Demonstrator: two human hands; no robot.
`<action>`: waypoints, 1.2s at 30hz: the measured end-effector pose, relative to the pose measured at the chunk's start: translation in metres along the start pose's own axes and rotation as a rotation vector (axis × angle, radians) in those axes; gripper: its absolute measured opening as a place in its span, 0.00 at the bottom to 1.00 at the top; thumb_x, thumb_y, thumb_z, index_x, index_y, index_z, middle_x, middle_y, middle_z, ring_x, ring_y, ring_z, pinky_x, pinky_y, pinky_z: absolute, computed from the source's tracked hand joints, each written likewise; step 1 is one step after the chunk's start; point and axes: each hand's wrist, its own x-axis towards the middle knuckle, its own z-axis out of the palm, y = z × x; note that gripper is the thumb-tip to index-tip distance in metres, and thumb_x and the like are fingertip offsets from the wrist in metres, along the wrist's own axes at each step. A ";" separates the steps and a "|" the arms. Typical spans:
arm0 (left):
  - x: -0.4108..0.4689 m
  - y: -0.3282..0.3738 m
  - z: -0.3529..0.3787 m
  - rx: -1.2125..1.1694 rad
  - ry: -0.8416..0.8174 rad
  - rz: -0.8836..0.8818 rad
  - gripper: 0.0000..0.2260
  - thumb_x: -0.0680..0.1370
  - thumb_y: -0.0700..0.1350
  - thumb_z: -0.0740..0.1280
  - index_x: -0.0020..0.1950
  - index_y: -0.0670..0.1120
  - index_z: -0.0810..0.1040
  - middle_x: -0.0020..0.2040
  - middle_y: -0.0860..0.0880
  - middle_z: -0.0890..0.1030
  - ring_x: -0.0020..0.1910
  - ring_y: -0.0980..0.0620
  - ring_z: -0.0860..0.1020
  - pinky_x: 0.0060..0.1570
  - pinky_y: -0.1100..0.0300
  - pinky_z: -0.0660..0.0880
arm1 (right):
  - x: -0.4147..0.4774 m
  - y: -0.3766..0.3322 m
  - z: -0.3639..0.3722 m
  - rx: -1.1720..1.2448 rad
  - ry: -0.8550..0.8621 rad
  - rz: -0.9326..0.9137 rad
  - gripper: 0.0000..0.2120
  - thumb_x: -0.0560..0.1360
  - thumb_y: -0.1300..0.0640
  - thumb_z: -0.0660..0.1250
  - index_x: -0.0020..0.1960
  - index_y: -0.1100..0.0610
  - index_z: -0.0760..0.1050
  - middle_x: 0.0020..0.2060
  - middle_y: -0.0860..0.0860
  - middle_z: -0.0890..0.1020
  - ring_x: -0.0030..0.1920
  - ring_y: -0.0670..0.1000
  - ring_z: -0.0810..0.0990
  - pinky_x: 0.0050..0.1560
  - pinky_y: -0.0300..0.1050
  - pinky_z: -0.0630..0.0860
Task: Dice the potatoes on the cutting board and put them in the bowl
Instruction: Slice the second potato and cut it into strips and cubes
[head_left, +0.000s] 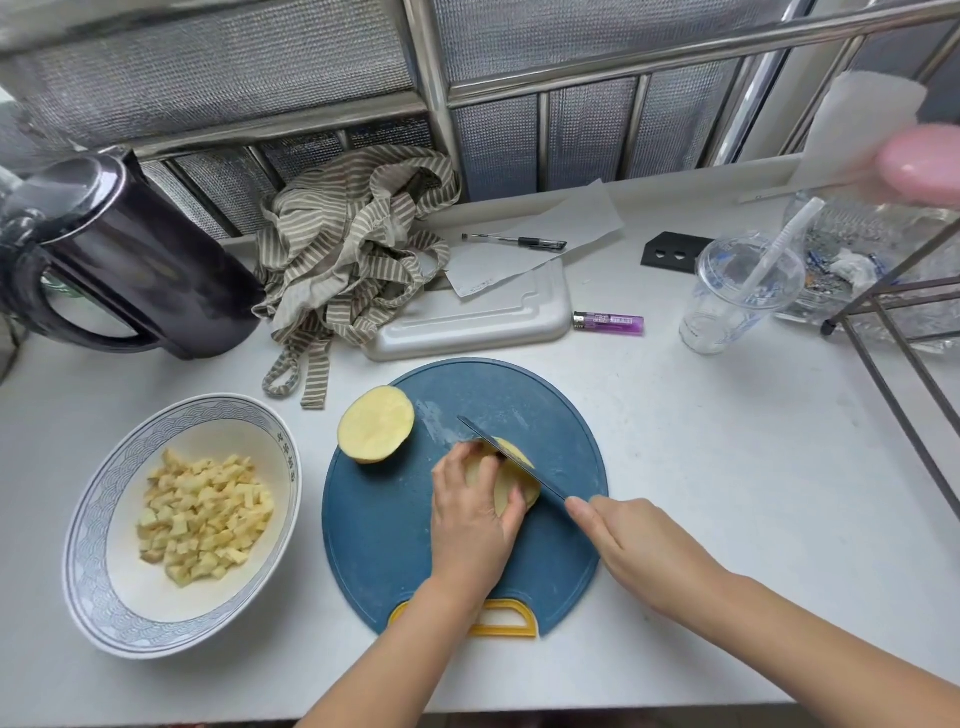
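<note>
White table surface is filling most of what I am seeing through the head camera, with a metal mesh window grille running behind it. On that table (701, 467) a round blue cutting board (395, 545) is lying in the middle, its yellow handle pointing toward the person. I am watching the left hand (470, 519) curling its fingers over a potato piece (519, 480) near the centre of the board, pinning it down. The right hand (639, 556) is gripping the handle of a dark knife (511, 457), forefinger stretching along the spine, and the blade is lying across the top of that piece, just beside the left fingertips. A potato half (375, 423) is resting at the board's upper left edge, cut face up and apart from both hands. To the left of the board a patterned bowl (83, 519) is sitting on the table, holding a heap of diced potato (202, 514). Farther back I am making out a black kettle (140, 249) on the left, a striped cloth (343, 244) draping onto a grey tray (483, 322), a purple lighter (608, 323) and a clear plastic cup (737, 291) with a straw.
</note>
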 end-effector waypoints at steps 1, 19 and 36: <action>0.000 0.000 0.000 0.002 0.003 0.003 0.15 0.74 0.53 0.63 0.56 0.46 0.79 0.61 0.45 0.73 0.60 0.46 0.67 0.64 0.60 0.63 | 0.000 0.000 -0.001 0.000 -0.004 0.002 0.25 0.81 0.38 0.45 0.36 0.55 0.63 0.32 0.50 0.71 0.36 0.53 0.72 0.46 0.49 0.72; -0.001 -0.006 0.008 0.013 0.032 0.042 0.13 0.74 0.53 0.61 0.57 0.52 0.73 0.57 0.46 0.71 0.62 0.46 0.64 0.63 0.57 0.64 | 0.013 0.004 -0.014 0.114 -0.145 0.022 0.22 0.82 0.42 0.46 0.36 0.54 0.56 0.31 0.48 0.62 0.32 0.47 0.60 0.36 0.43 0.60; 0.001 -0.006 0.010 -0.015 0.069 0.065 0.12 0.74 0.53 0.62 0.55 0.51 0.71 0.57 0.50 0.68 0.62 0.46 0.64 0.63 0.57 0.62 | 0.036 -0.004 -0.007 0.227 -0.125 0.057 0.25 0.82 0.40 0.49 0.32 0.53 0.59 0.22 0.43 0.65 0.26 0.45 0.62 0.35 0.41 0.62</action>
